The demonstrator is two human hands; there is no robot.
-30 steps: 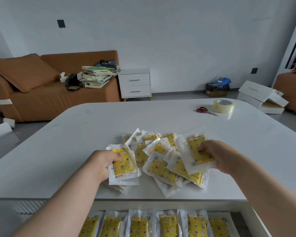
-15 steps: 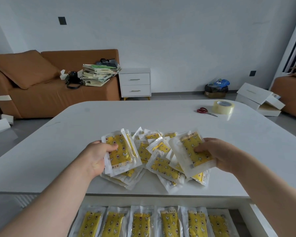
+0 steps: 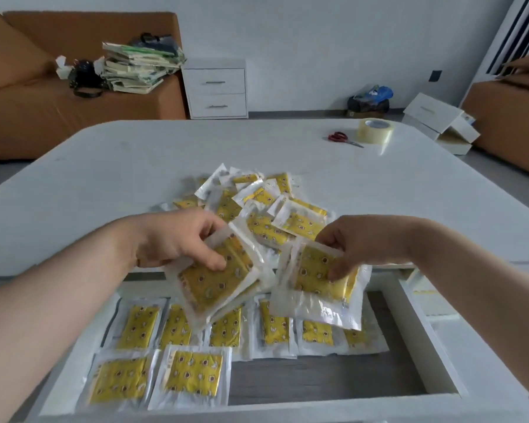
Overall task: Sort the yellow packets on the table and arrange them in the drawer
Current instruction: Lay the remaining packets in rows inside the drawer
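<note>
The table (image 3: 104,178) bears a pile (image 3: 266,209) of unsorted packets; the open drawer (image 3: 318,380) holds one row plus two more. Over it, the left hand (image 3: 177,239) grips a stack (image 3: 214,282) and the right hand (image 3: 361,239) pinches a packet (image 3: 318,285), so perhaps half is left.

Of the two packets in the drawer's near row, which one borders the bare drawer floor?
The right-hand packet; the left-hand one sits between it and the drawer wall.
</note>
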